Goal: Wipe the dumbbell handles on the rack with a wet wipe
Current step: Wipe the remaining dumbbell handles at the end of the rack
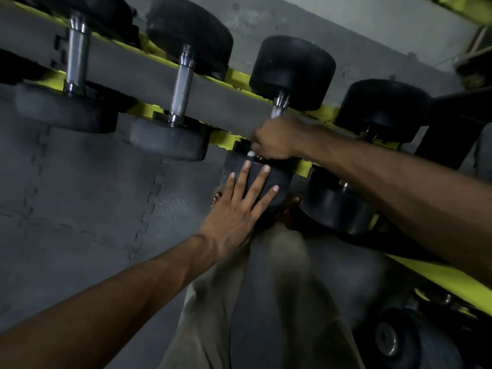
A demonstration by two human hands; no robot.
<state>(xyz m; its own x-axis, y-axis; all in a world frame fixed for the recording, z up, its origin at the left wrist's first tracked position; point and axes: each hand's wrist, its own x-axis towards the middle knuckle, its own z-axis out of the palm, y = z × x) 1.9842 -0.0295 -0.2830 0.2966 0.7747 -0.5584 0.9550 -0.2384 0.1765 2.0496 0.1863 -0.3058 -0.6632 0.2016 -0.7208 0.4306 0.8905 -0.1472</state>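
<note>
Dumbbells (292,71) on yellow rack (238,76); right hand (274,139) around handle (278,109)

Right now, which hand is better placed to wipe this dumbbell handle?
Right. The right hand grips the handle with the white wipe; the left hand lies flat on the dumbbell's near end.

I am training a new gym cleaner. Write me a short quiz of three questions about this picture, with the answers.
1. True or false: the left hand lies flat, fingers straight, on the near end of a dumbbell.
2. What does the right hand grip? A) that dumbbell's handle B) a bottle C) nothing
3. Fill in: the rack is painted ____.

Key: 1 true; 2 A; 3 yellow.
</note>
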